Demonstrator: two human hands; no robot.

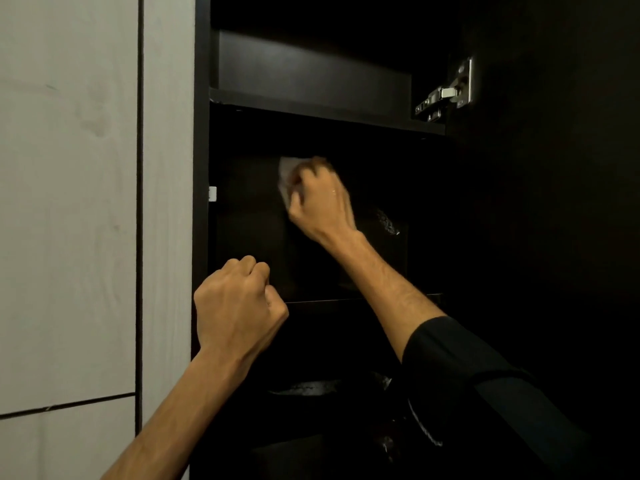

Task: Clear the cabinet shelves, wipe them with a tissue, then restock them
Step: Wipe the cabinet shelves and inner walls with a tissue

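I have my right hand reaching into the middle bay of the dark cabinet, fingers curled round a white tissue and pressing it toward the back panel, above the middle shelf; the tissue pokes out to the left of my knuckles. The hand is blurred, so I can't tell how much of the wad actually meets the wood. My left hand hangs just in front of the shelf's front edge, closed into a loose fist with nothing visible in it. From here, my main worry is the dark: the interior is so dim that I judge I could miss whole patches and believe them wiped. A thin tissue held this tightly could also tear or shed bits on a rough surface, leaving scraps behind. Something shiny and crinkled sits deep on the right of the same bay, near my forearm; I can't make out what it is, but a wide sweep to the right could knock it or drag it along. Above, the upper shelf overhangs my knuckles, and the metal hinge juts out at the right, so lifting out carelessly could scrape my hand or sleeve. Below, more glinting items lie in shadow, and anything I dislodge would fall onto them.
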